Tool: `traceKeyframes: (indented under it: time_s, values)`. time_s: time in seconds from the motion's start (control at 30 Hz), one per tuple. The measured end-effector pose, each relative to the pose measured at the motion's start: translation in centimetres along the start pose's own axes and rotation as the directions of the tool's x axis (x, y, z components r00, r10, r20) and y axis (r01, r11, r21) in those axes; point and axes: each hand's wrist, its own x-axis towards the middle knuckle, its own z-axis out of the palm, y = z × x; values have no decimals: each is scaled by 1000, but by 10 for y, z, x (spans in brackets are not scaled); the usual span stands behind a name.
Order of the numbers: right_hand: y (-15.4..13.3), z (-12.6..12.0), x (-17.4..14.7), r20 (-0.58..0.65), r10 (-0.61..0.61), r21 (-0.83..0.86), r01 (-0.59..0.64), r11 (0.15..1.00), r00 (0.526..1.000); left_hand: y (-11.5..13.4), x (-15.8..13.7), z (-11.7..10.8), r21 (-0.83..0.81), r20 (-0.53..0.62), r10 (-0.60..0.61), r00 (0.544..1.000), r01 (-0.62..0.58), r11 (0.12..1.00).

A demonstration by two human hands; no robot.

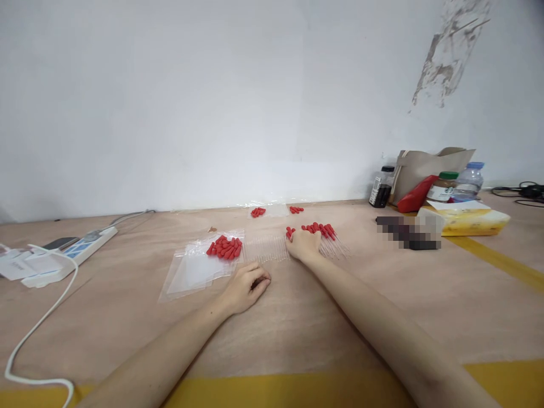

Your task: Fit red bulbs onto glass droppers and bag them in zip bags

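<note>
My right hand (305, 244) reaches over a row of thin clear tubes (267, 249), its back toward me and its fingers curled. A red rubber bulb (290, 232) shows at its fingertips, apparently in the grip; the fingers are partly hidden. Beyond and to the right lie droppers (326, 231), red bulbs fitted on thin tubes. My left hand (249, 287) rests on the table nearer me, thumb and fingers curled together. Whatever it may hold is too small to see. To its left, a pile of red bulbs (225, 247) lies on clear plastic bags (187, 277).
Two small groups of red bulbs (258, 212) lie on clear plastic near the wall. At left are a white power strip (70, 260) and white cable (40, 320). A tissue pack (476, 221), a dark bottle (381, 187) and a jar (443, 187) stand at right.
</note>
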Motion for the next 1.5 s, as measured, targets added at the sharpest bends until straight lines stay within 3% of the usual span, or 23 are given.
traceKeyframes:
  time_s: [0.2,0.57,0.67,0.8,0.9,0.97,1.07,1.17,1.23,1.3,1.4,1.5]
  values:
    - [5,2,10,3,111,16,-111,994,994,0,-1,0,-18,-12,14,1000,-15,1000]
    - [-11,0,14,130,49,17,-51,999,990,0,-1,1,13,-48,-6,999,7,1000]
    - [-8,-11,6,119,31,46,-37,998,992,-12,-2,-10,192,-192,-82,978,119,974]
    - [13,-30,-20,56,-32,70,28,997,998,-43,-3,-34,381,-423,-234,875,406,830]
    - [38,-34,-44,-80,-166,97,173,980,983,-61,-5,-44,370,-433,-355,828,523,768]
    - [54,-31,-56,-179,-282,141,309,941,942,-67,-6,-44,362,-410,-401,819,549,753]
    - [73,-21,-68,-279,-380,197,440,876,882,-70,-5,-40,405,-390,-406,827,550,731]
    - [81,-14,-72,-318,-380,232,460,857,869,-68,-4,-40,429,-411,-385,826,548,719]
    - [82,-10,-72,-320,-371,240,454,858,872,-62,-3,-41,389,-444,-352,824,532,752]
    - [81,-9,-72,-311,-367,245,447,860,877,-49,-2,-41,298,-438,-304,846,456,838]
    - [80,-8,-72,-299,-356,274,437,857,885,-21,-3,-31,111,-295,-213,931,255,961]
    - [79,-9,-75,-286,-379,295,457,839,880,2,-5,-14,3,-102,-192,976,193,981]
